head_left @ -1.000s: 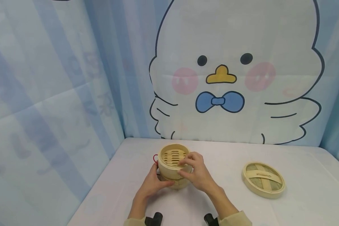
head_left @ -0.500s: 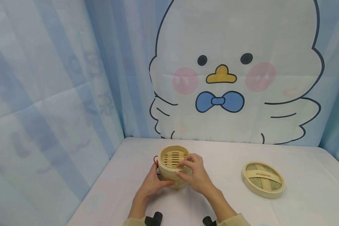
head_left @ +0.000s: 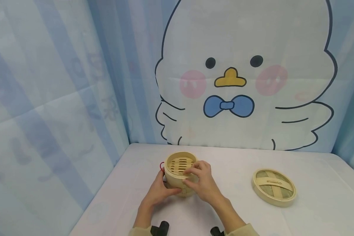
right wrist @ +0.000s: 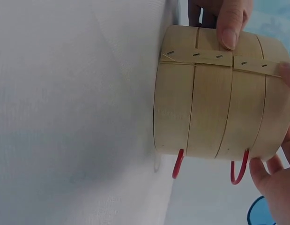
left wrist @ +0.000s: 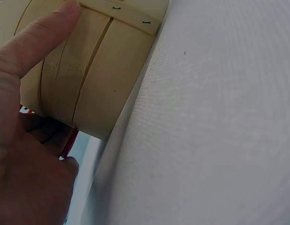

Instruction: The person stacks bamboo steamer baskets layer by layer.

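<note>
1. Pale cloth (head_left: 109,203) covers the table, with a blue-and-white curtain (head_left: 59,98) at the left and a cartoon bird print (head_left: 231,39) behind.
2. On that cloth, near the far edge, the bamboo steamer (head_left: 175,179) stands upright, its slats (head_left: 180,164) showing at the top; its lid (head_left: 273,187) lies well apart, to the right.
3. Judging by the thin bent-wood walls, it should be light and stiff, dry enough not to slip much, though hard squeezing could distort the hoops or strain the staples (right wrist: 196,55).
4. Best holds are likely the broad sidewall, to steady it, and the top rim (head_left: 181,152), for lifting; the red loops (right wrist: 178,165) look too slender to trust with the weight.
5. The left hand (head_left: 160,189) grips the left side low down, thumb across the front wall and fingers round behind, so the steamer sits within its curve.
6. The right hand (head_left: 205,183) appears to pinch the near right part of the rim, forefinger above and thumb against the outer wall; its fingertips are partly cropped in the right wrist view, so how firmly is uncertain.
</note>
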The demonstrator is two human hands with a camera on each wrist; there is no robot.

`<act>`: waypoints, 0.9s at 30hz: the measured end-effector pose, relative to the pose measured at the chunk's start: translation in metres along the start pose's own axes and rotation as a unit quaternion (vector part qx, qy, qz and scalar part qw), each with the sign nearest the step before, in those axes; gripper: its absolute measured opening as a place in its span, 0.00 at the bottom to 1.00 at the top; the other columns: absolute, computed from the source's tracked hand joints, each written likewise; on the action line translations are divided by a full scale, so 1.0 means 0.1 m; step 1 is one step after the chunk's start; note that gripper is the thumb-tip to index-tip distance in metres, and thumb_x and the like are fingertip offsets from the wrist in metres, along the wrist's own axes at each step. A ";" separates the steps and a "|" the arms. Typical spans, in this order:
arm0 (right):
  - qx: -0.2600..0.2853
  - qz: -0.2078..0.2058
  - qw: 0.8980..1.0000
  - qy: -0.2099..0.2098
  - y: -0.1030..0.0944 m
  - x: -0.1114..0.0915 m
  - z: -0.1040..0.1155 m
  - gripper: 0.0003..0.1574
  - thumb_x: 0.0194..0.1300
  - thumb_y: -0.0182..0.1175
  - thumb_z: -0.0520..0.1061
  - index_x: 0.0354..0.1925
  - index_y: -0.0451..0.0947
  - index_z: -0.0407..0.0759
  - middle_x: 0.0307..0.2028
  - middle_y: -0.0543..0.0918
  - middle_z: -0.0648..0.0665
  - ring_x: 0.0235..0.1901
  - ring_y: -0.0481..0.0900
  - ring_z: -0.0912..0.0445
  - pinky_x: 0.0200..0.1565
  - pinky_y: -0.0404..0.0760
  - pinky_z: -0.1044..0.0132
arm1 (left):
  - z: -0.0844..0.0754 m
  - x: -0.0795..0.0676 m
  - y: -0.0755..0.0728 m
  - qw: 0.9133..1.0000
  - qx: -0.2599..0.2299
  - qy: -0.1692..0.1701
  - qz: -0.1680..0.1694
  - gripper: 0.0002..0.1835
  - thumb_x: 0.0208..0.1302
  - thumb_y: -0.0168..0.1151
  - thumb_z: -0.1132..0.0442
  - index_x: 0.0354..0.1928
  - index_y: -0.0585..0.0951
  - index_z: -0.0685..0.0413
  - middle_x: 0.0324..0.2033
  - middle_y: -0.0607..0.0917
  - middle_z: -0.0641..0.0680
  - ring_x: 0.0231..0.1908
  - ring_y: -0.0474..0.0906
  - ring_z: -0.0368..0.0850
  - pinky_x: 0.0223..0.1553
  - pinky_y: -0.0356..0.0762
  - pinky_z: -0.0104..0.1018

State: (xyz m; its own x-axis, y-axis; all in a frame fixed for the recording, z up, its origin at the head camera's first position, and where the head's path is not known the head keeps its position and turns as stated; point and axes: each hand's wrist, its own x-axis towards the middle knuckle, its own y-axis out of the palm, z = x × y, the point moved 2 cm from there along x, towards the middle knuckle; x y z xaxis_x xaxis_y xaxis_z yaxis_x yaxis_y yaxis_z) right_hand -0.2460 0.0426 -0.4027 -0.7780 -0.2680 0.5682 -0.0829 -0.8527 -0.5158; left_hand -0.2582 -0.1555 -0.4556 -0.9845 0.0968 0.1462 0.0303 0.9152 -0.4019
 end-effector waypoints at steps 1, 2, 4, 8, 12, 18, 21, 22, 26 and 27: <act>-0.002 0.000 1.000 -0.002 0.00 0.00 0.00 0.12 0.55 0.76 0.37 0.37 0.85 0.48 0.42 0.70 0.51 0.59 0.63 0.37 0.56 0.69 0.36 | 0.00 0.00 0.00 1.000 0.000 0.000 0.000 0.59 0.45 0.85 0.56 0.75 0.57 0.62 0.70 0.67 0.65 0.68 0.64 0.62 0.67 0.61 0.63; -0.003 0.002 1.000 -0.002 -0.01 0.00 0.01 0.13 0.55 0.76 0.37 0.38 0.86 0.48 0.42 0.71 0.51 0.59 0.63 0.37 0.56 0.69 0.36 | 0.00 0.00 0.00 1.000 0.000 0.000 0.000 0.59 0.45 0.85 0.56 0.75 0.57 0.62 0.70 0.67 0.65 0.69 0.63 0.63 0.67 0.60 0.63; -0.006 0.006 1.000 -0.003 -0.02 0.00 0.01 0.14 0.55 0.76 0.38 0.40 0.87 0.47 0.42 0.72 0.50 0.59 0.63 0.37 0.56 0.69 0.35 | 0.00 0.00 0.00 1.000 -0.003 0.000 -0.001 0.59 0.45 0.85 0.56 0.75 0.57 0.62 0.70 0.66 0.65 0.69 0.62 0.63 0.68 0.59 0.63; -0.011 0.016 1.000 -0.005 -0.06 -0.01 0.03 0.17 0.57 0.75 0.40 0.46 0.87 0.44 0.47 0.74 0.44 0.61 0.62 0.35 0.57 0.69 0.33 | -0.02 0.00 -0.01 1.000 -0.007 0.001 -0.002 0.60 0.45 0.85 0.56 0.75 0.56 0.62 0.71 0.66 0.65 0.71 0.60 0.63 0.69 0.56 0.64; -0.016 0.024 1.000 -0.012 -0.09 -0.01 0.03 0.19 0.58 0.74 0.42 0.49 0.86 0.44 0.53 0.75 0.37 0.64 0.61 0.34 0.58 0.67 0.31 | -0.03 -0.02 -0.03 1.000 -0.006 0.000 -0.006 0.60 0.45 0.85 0.57 0.75 0.56 0.63 0.71 0.65 0.66 0.71 0.59 0.64 0.69 0.55 0.64; -0.014 0.033 0.999 -0.002 -0.13 0.00 0.02 0.23 0.60 0.74 0.45 0.54 0.84 0.46 0.58 0.74 0.36 0.65 0.61 0.35 0.55 0.73 0.36 | -0.02 -0.02 -0.03 0.999 -0.027 -0.015 -0.012 0.65 0.45 0.85 0.58 0.77 0.50 0.63 0.73 0.60 0.68 0.73 0.53 0.67 0.69 0.50 0.68; -0.010 0.032 0.999 0.006 -0.15 -0.01 0.02 0.25 0.59 0.75 0.45 0.56 0.83 0.45 0.60 0.74 0.36 0.65 0.61 0.36 0.52 0.80 0.43 | -0.01 -0.01 -0.02 0.999 -0.033 -0.022 -0.015 0.68 0.44 0.85 0.56 0.79 0.45 0.61 0.75 0.56 0.69 0.73 0.52 0.68 0.69 0.51 0.69; -0.012 0.032 0.999 0.005 -0.17 -0.01 0.02 0.26 0.59 0.75 0.45 0.56 0.83 0.45 0.60 0.73 0.36 0.65 0.60 0.36 0.50 0.82 0.46 | -0.02 0.00 -0.02 0.999 -0.034 -0.025 -0.016 0.70 0.44 0.85 0.55 0.79 0.44 0.61 0.75 0.55 0.69 0.73 0.53 0.69 0.68 0.52 0.69; -0.022 0.023 0.999 0.000 -0.23 -0.02 0.02 0.29 0.58 0.76 0.44 0.58 0.82 0.44 0.61 0.73 0.36 0.65 0.61 0.35 0.53 0.79 0.40 | -0.04 0.00 -0.05 0.999 -0.033 -0.028 -0.024 0.71 0.44 0.85 0.50 0.79 0.43 0.61 0.76 0.51 0.70 0.73 0.51 0.70 0.68 0.53 0.69; -0.029 0.020 0.999 0.000 -0.25 -0.02 0.02 0.30 0.58 0.76 0.44 0.58 0.82 0.44 0.62 0.73 0.36 0.65 0.61 0.34 0.54 0.77 0.38 | -0.04 0.00 -0.06 0.999 -0.033 -0.028 -0.027 0.71 0.44 0.85 0.49 0.79 0.43 0.62 0.76 0.50 0.70 0.73 0.50 0.70 0.68 0.52 0.69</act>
State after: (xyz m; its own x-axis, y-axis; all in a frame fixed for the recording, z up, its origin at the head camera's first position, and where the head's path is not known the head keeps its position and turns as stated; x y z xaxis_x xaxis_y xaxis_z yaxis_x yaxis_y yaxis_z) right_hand -0.2409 0.0636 -0.3895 -0.7812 -0.3021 0.5464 -0.0868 -0.8141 -0.5742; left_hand -0.2578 -0.1589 -0.4495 -0.9932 0.0260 0.1139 -0.0137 0.9422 -0.3346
